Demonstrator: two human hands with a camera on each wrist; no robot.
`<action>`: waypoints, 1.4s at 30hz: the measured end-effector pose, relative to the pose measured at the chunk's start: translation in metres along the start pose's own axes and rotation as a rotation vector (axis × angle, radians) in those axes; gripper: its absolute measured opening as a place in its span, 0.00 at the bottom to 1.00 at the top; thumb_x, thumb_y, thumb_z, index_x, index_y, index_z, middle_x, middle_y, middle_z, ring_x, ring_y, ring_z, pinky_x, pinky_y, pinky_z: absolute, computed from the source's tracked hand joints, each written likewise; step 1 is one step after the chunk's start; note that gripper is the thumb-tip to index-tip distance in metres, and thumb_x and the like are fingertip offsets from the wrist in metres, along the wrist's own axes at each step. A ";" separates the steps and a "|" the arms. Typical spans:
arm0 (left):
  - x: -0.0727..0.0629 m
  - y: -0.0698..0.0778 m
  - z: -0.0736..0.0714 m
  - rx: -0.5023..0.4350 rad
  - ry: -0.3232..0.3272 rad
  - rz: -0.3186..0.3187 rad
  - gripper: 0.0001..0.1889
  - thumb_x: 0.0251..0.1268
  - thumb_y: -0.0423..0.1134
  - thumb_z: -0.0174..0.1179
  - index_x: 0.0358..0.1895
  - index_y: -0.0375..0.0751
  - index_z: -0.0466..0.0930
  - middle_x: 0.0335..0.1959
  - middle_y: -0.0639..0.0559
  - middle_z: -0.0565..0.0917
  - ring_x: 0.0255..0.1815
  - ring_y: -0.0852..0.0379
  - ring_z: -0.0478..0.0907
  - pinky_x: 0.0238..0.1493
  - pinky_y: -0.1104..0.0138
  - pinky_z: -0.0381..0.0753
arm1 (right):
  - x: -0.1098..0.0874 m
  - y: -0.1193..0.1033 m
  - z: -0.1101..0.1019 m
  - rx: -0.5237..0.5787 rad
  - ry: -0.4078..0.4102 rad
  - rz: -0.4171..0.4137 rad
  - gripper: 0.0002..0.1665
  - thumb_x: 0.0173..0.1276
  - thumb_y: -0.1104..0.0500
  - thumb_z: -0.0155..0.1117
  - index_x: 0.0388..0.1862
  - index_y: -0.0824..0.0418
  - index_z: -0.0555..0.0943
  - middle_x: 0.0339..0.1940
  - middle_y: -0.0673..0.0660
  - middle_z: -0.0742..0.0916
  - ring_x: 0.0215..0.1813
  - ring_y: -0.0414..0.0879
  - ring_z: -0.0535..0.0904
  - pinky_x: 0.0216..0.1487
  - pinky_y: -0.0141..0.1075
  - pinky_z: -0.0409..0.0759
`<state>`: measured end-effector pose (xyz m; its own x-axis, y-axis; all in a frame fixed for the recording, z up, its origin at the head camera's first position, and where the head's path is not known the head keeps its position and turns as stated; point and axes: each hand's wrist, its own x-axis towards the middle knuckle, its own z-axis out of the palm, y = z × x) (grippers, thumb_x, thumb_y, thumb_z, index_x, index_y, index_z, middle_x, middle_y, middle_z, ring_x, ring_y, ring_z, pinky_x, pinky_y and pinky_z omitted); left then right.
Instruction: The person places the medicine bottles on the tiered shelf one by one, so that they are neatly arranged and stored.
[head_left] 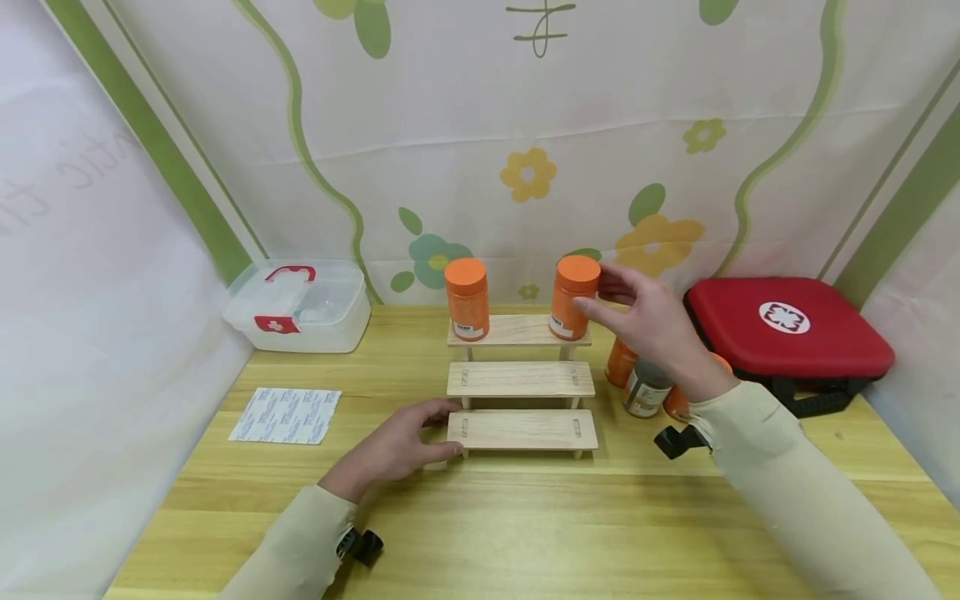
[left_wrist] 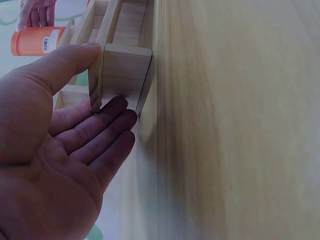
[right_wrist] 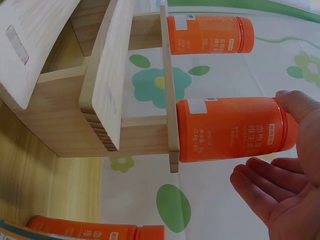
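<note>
A three-step wooden rack stands on the table. My left hand holds the left end of its lowest step, thumb at the front corner and fingers toward the back corner. Two orange bottles stand upright on the top step: a left bottle and a right bottle. My right hand is at the right bottle. In the right wrist view its thumb meets the cap, while the other fingers extend loosely with a gap beside the bottle.
Right of the rack, partly behind my right hand, stand a grey-lidded bottle and more orange bottles. A red first-aid case lies farther right. At left are a clear medicine box and a blister pack. A printed curtain hangs behind.
</note>
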<state>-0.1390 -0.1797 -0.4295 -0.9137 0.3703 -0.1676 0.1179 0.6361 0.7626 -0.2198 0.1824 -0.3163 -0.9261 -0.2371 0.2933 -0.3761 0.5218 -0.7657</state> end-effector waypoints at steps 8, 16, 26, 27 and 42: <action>0.001 0.001 0.001 0.005 -0.003 -0.008 0.30 0.69 0.49 0.76 0.71 0.47 0.80 0.69 0.48 0.83 0.72 0.45 0.79 0.77 0.44 0.76 | -0.016 0.002 -0.012 -0.017 0.038 -0.023 0.40 0.73 0.53 0.77 0.78 0.66 0.74 0.71 0.68 0.85 0.70 0.63 0.84 0.71 0.51 0.81; 0.001 0.003 0.001 0.004 -0.003 -0.018 0.30 0.69 0.50 0.76 0.71 0.47 0.80 0.70 0.48 0.83 0.73 0.45 0.78 0.77 0.44 0.76 | -0.035 0.004 -0.022 -0.061 0.099 -0.053 0.34 0.71 0.54 0.79 0.73 0.60 0.80 0.67 0.61 0.89 0.68 0.59 0.86 0.59 0.11 0.75; 0.001 0.002 0.001 0.017 -0.001 -0.012 0.31 0.69 0.51 0.76 0.72 0.47 0.80 0.71 0.48 0.83 0.74 0.44 0.78 0.78 0.43 0.76 | -0.057 0.008 -0.034 -0.131 0.116 -0.065 0.34 0.71 0.55 0.79 0.74 0.57 0.80 0.68 0.60 0.89 0.68 0.59 0.85 0.58 0.07 0.69; 0.001 0.002 0.001 0.019 0.002 -0.006 0.31 0.69 0.51 0.76 0.72 0.46 0.80 0.71 0.47 0.83 0.73 0.44 0.78 0.77 0.43 0.76 | -0.059 0.008 -0.035 -0.141 0.119 -0.069 0.34 0.71 0.55 0.79 0.74 0.57 0.81 0.68 0.60 0.89 0.68 0.59 0.85 0.58 0.07 0.69; -0.001 0.001 0.002 0.022 0.009 0.034 0.30 0.70 0.48 0.75 0.71 0.44 0.79 0.69 0.45 0.84 0.72 0.42 0.79 0.76 0.43 0.77 | -0.084 0.025 -0.056 -0.167 0.147 -0.045 0.34 0.72 0.56 0.78 0.75 0.53 0.80 0.68 0.59 0.88 0.61 0.15 0.74 0.59 0.07 0.69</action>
<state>-0.1371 -0.1785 -0.4295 -0.9126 0.3859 -0.1355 0.1576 0.6376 0.7541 -0.1532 0.2609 -0.3283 -0.8980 -0.1480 0.4144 -0.4054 0.6445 -0.6483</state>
